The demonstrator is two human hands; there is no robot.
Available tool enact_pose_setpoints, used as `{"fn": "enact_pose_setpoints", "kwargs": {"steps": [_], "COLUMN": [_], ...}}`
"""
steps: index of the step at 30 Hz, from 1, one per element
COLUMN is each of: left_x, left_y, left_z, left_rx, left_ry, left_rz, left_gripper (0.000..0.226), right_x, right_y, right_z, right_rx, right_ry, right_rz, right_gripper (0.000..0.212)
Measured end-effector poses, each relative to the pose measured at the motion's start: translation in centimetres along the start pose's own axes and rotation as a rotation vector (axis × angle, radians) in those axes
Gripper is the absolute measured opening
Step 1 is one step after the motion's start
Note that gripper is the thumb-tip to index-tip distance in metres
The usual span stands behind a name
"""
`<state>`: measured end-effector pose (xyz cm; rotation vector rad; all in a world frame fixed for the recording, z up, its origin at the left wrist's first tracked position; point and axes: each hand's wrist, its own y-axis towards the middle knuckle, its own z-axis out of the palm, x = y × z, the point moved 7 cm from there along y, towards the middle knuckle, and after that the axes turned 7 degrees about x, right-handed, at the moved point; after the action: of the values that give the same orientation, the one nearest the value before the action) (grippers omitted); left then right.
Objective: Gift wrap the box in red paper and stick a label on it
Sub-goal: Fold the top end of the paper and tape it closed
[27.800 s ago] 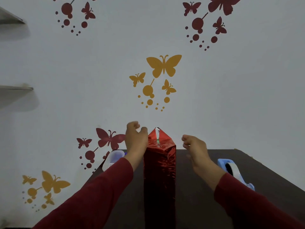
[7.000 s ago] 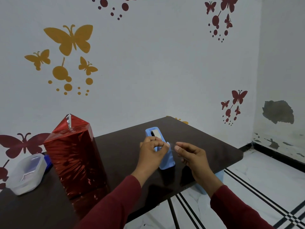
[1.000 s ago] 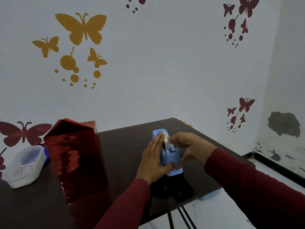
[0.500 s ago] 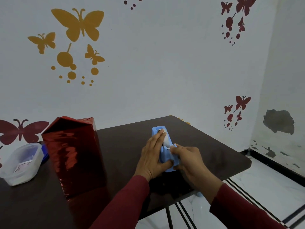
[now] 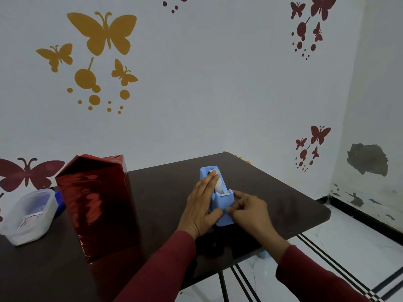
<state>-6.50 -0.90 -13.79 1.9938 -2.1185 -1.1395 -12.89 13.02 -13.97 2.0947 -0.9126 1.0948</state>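
at table's left edge, clear tub (image 5: pixel 29 215) holding paper slip; wrapped box (image 5: pixel 98 205) beside

Dark red long sleeves (image 5: pixel 165 271) on both arms, hands bare.

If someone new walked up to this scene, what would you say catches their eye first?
Most striking is the tall box in shiny red paper, standing upright at the left of the dark table. Next, both hands at the table's middle: the left hand rests along the blue tape dispenser and the right hand pinches at its front. Gold butterfly decals stand out on the wall behind.
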Motion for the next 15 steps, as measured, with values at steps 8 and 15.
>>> {"fn": "enact_pose_setpoints", "kwargs": {"steps": [8,15], "left_x": [0.2,0.5], "left_y": [0.1,0.2], "left_z": [-0.2,-0.4], "left_rx": [-0.048,-0.124], "left_ry": [0.006,-0.037], "left_rz": [0.018,0.065], "left_gripper": [0.083,0.072], "right_x": [-4.5,-4.0], "right_y": [0.2,0.0], "right_z": [-2.1,-2.7], "right_rx": [-0.116,-0.206], "right_ry": [0.859,0.808], "right_rz": [0.151,0.073], "right_gripper": [0.032,0.04]}}
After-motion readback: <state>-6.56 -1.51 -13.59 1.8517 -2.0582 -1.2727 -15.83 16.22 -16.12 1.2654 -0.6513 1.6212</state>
